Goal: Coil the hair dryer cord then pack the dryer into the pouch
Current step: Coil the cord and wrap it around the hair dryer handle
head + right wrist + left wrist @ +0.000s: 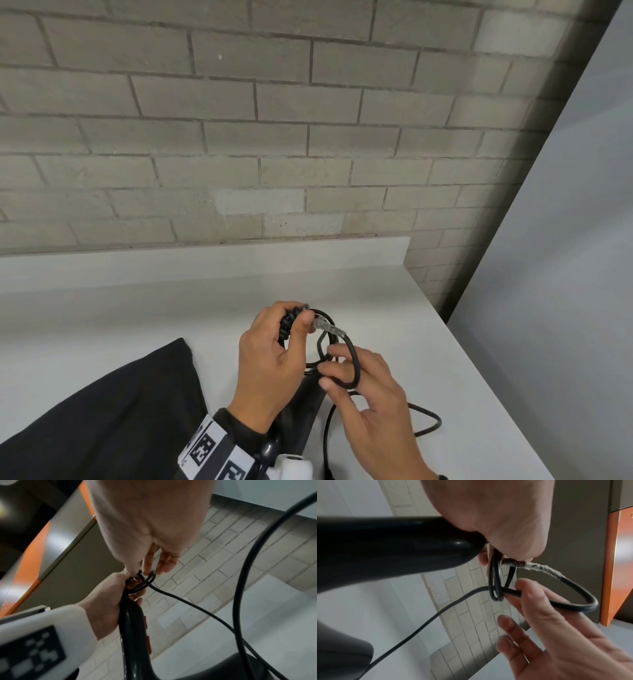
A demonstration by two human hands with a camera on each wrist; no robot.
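Observation:
Over the white counter (pixel 171 315) my left hand (pixel 296 313) grips the handle end of the black hair dryer (pixel 303 407), thumb pressing small coiled loops of the black cord (pixel 354 359) against it. A stretch of cord near the handle is wrapped in clear tape (pixel 539 568). My right hand (pixel 330 368) pinches a fresh loop of cord (pixel 573 601) between thumb and forefinger beside the coil, other fingers spread. In the left wrist view the dryer handle (pixel 385 550) fills the left. The black pouch (pixel 102 411) lies flat at the left.
Loose cord (pixel 428 421) trails on the counter to the right and hangs in a big arc (pixel 248 574) near my right wrist. A brick wall (pixel 274 137) rises behind the counter's raised back edge. The counter's right edge (pixel 486 377) drops off close to my right hand.

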